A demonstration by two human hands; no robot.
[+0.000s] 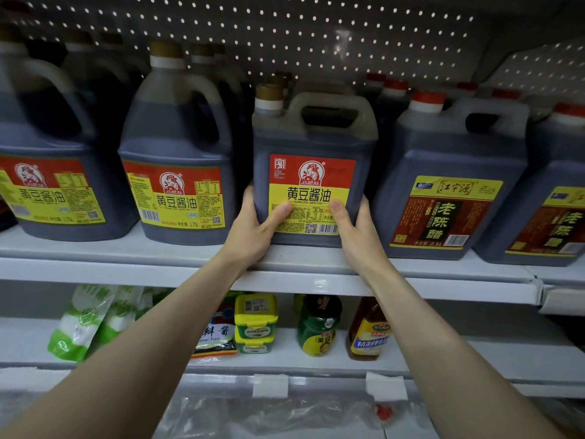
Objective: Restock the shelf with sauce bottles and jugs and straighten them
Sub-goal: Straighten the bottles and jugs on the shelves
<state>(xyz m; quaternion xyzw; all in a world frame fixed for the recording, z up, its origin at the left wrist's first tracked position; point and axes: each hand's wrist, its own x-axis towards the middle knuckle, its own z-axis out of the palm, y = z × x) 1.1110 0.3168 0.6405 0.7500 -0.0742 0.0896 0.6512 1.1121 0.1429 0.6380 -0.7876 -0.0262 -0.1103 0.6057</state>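
- I see the left hand (253, 229) gripping the lower left corner of the square soy sauce jug (311, 144): thumb flat on the yellow label, fingers curled round the side.
- The right hand (354, 226) mirrors it on the lower right corner, thumb on the label too.
- The jug is upright on the upper shelf (126, 264), near the front edge, label facing me. Can't tell if its base is fully down.
- It sits between a round soy jug (177, 191) on its left and a vinegar jug (449, 201) on its right, close to both.
- Lower shelf (474, 353): green bags (82, 324), stacked yellow-lid tubs (255, 321), green bottle (318, 324), amber bottle (367, 331).
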